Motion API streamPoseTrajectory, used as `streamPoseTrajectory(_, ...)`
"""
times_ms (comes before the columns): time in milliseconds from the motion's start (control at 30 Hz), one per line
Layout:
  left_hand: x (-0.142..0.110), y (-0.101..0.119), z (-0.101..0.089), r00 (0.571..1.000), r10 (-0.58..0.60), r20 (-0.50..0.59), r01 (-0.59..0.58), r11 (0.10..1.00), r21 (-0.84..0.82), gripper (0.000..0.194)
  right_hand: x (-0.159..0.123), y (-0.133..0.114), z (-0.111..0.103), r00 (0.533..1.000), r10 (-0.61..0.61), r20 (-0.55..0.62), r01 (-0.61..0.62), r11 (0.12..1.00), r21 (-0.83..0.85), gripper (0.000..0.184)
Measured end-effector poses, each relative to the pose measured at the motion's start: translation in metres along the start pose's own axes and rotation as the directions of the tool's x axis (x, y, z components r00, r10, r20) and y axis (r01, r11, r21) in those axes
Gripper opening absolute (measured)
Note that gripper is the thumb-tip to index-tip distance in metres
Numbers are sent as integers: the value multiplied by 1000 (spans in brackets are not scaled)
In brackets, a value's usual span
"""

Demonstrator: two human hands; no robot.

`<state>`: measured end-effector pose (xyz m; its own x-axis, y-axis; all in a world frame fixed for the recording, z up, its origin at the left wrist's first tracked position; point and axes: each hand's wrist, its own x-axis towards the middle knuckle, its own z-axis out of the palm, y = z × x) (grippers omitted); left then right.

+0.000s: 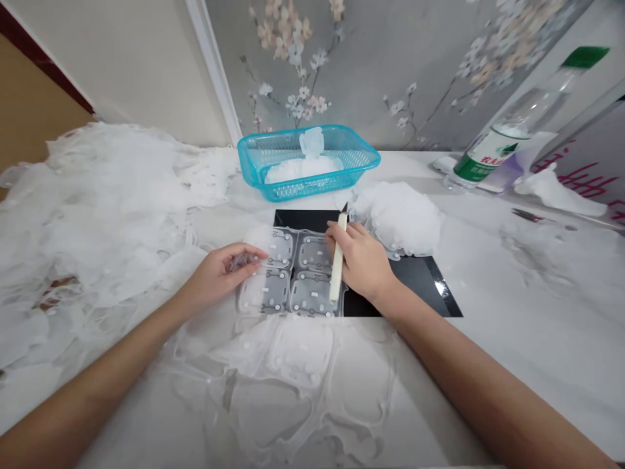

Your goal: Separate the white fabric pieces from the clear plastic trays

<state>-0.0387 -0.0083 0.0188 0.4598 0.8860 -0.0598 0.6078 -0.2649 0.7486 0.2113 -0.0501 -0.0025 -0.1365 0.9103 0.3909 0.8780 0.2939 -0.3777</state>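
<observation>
My left hand [222, 273] pinches the left edge of a clear moulded plastic sheet [312, 296], its thumb and forefinger closed on it. The sheet has rounded panels with small white dots and lies over a black mat [415, 286]. A craft knife [338, 260] with a cream handle is tucked in my right hand [364, 260], its dark tip pointing away from me. The fingers of that hand curl at the sheet's far right part, and their tips are partly hidden. Loose clear sheet scraps [303, 355] with rounded outlines lie nearest me.
A large heap of translucent scraps [112, 202] covers the left side. Behind the mat stands a blue basket [249, 159] holding white pieces. A white pile [403, 218] sits beside my right hand. At the back right are a water bottle [508, 140] and tweezers [527, 215].
</observation>
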Motion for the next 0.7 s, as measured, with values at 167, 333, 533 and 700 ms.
streamPoseTrajectory(167,-5,2,5,994,-14,-104,19,998,53,35,8,17,-9,990,7,139,6,996,-94,4)
streamPoseTrajectory(333,5,4,12,990,34,-137,-17,992,126,34,19,32,-22,981,-66,180,81,994,-78,14)
streamPoseTrajectory(533,14,11,8,927,240,-287,-106,905,412,38,30,28,-22,994,-89,63,98,980,-173,9)
streamPoseTrajectory(700,7,34,14,730,514,-450,-227,804,550,40,21,17,-20,969,167,-183,-113,955,276,41)
